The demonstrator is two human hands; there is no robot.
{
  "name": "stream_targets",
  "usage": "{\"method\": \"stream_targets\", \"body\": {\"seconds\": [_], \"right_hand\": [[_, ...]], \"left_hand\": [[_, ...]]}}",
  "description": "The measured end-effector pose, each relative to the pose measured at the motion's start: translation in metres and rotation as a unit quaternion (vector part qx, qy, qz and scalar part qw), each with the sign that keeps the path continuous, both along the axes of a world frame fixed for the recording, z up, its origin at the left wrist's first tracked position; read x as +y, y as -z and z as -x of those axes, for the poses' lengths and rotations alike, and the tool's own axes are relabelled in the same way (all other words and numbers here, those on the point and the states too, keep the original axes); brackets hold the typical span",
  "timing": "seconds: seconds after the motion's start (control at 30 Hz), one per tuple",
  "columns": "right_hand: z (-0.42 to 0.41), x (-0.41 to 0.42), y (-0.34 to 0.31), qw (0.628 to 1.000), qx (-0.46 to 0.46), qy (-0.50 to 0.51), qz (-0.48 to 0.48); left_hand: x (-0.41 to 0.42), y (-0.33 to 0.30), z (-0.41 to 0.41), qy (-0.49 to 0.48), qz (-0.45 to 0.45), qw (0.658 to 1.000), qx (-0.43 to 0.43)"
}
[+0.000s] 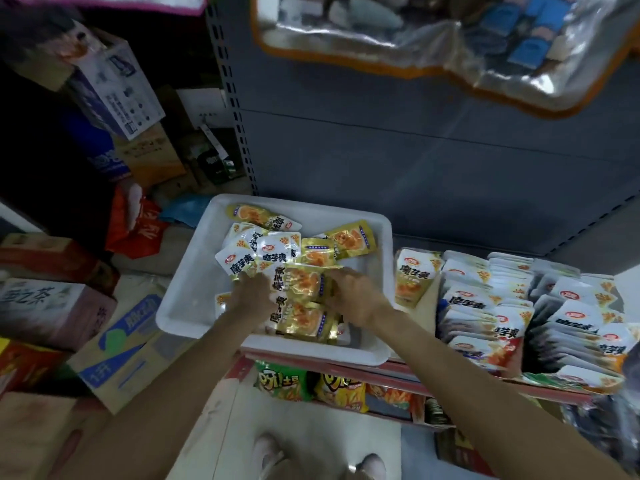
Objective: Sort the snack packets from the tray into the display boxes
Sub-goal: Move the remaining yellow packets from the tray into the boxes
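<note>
A white tray (180,299) on the shelf holds several gold and white snack packets. Both hands are inside it. My left hand (251,296) grips the left side of a stack of gold packets (303,285), and my right hand (353,296) grips the stack's right side. More white packets (256,252) and gold packets (353,239) lie at the tray's far end. To the right stand display boxes (485,306) packed with upright white packets, and one box (414,275) beside the tray holds a few.
A grey shelf back panel (415,150) rises behind the tray. Cardboard cartons (114,344) are piled on the floor to the left. Chip bags (311,382) fill the lower shelf. My shoes (266,452) show at the bottom on the floor.
</note>
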State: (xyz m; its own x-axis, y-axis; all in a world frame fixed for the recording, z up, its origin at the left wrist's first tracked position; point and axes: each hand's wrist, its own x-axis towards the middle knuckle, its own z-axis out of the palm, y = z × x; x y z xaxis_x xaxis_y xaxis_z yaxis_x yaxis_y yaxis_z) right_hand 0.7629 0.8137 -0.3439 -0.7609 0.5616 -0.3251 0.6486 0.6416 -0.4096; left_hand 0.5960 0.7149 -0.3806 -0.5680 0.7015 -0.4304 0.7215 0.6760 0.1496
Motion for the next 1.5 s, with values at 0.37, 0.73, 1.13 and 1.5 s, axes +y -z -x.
{"method": "stream_targets", "body": {"seconds": [0.37, 0.73, 1.13, 1.5], "right_hand": [[0.034, -0.020, 0.042, 0.994, -0.068, -0.007, 0.088], [0.009, 0.011, -0.021, 0.967, 0.207, 0.123, 0.088], [-0.084, 0.065, -0.077, 0.850, 0.417, 0.318, 0.047], [-0.119, 0.067, -0.074, 0.902, 0.344, 0.214, -0.145]], "left_hand": [[-0.012, 0.011, 0.021, -0.065, -0.047, 0.988, -0.132], [0.022, -0.067, -0.005, 0.034, -0.365, 0.896, -0.250], [0.072, -0.065, -0.085, 0.051, -0.275, 0.894, -0.350], [0.093, -0.037, -0.121, 0.104, -0.123, 0.915, -0.369]]}}
